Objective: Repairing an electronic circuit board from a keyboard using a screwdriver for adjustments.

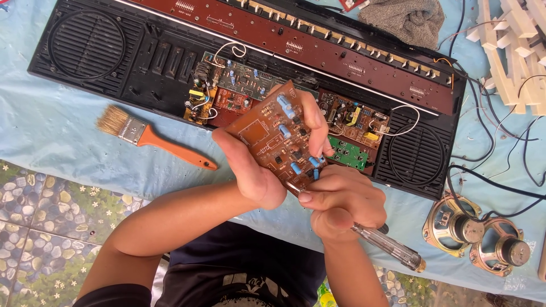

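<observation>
Black keyboard case (85, 45) lay opened across blue cloth (51, 136), green and brown boards exposed mid-body, round speaker grilles at both ends. White keys (506, 51) stacked at upper right, grey rag (406, 20) above case. Two loose speakers (480, 233) sat at lower right, black wires trailing. Paintbrush (153, 136), orange handle, lay left of hands. Left hand (256, 170) gripped brown circuit board (278, 136) with blue parts, tilted, above case. Right hand (341, 199) closed around clear-handled screwdriver (387, 244), tip at board's lower edge.
</observation>
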